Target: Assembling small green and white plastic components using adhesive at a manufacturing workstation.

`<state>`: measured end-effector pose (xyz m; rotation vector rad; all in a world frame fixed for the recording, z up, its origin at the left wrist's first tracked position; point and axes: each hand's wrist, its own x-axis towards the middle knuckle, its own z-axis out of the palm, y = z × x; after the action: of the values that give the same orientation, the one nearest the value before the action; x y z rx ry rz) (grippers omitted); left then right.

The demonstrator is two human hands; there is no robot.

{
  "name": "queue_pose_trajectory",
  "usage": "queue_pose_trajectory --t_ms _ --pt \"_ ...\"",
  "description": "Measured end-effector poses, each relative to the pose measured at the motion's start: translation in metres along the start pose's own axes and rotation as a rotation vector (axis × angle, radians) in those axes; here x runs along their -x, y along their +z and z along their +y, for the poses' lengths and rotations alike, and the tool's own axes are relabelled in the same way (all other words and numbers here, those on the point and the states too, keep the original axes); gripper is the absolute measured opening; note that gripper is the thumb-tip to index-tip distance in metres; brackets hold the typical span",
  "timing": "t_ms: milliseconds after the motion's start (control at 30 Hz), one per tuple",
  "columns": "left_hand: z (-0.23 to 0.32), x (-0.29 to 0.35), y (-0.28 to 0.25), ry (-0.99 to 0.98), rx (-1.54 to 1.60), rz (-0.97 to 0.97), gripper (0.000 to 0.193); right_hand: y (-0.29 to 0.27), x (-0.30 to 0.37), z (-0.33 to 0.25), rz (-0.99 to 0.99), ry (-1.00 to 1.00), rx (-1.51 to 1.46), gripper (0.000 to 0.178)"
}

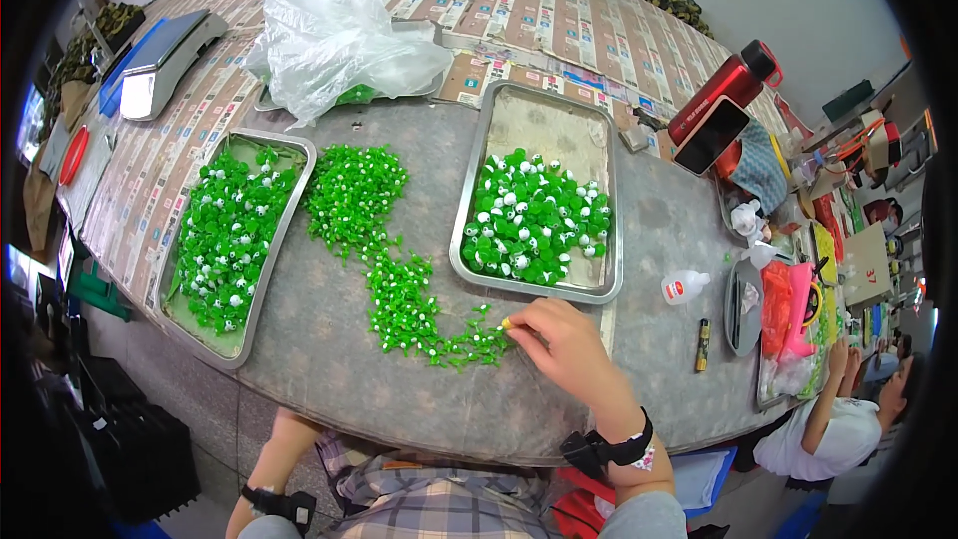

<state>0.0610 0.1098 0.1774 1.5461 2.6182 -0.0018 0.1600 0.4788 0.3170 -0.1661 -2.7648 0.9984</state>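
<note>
My right hand (569, 344) is at the right end of a trail of small green pieces with white tips (404, 304) on the grey tabletop. Its fingers are bent together in a pinch, with something yellow at a fingertip; what they hold, if anything, is too small to make out. The trail runs back to a wider heap (354, 190). Beyond my right hand, a metal tray (609, 279) holds green and white pieces like small eyeballs (534, 220). My left hand (296, 426) is low at the table's front edge, its fingers hidden.
On the left, a second metal tray (261, 279) holds more green and white pieces. Behind stand a crumpled clear plastic bag (334, 35) and a scale (160, 65). To the right are a red bottle (723, 90), a phone (711, 135), a small white bottle (685, 286) and a seated person (828, 434).
</note>
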Motion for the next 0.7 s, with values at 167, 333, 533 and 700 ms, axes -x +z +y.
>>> queue_pose_trajectory --t_ms 167,333,533,700 --pt "-0.008 -0.005 -0.119 -0.557 0.862 -0.734 0.026 0.007 0.004 0.008 -0.007 0.054 0.022 0.008" --pt "0.004 -0.026 -0.155 -0.242 1.662 -0.426 0.024 0.011 0.001 0.009 -0.071 0.043 0.013 0.011" --pt "0.064 -0.12 -0.164 -0.142 1.784 -0.153 0.019 0.012 0.0 0.01 -0.049 -0.018 0.118 0.014" --pt "0.112 -0.161 -0.144 -0.18 1.792 -0.124 0.02 -0.004 0.007 0.004 0.046 0.052 -0.005 0.015"
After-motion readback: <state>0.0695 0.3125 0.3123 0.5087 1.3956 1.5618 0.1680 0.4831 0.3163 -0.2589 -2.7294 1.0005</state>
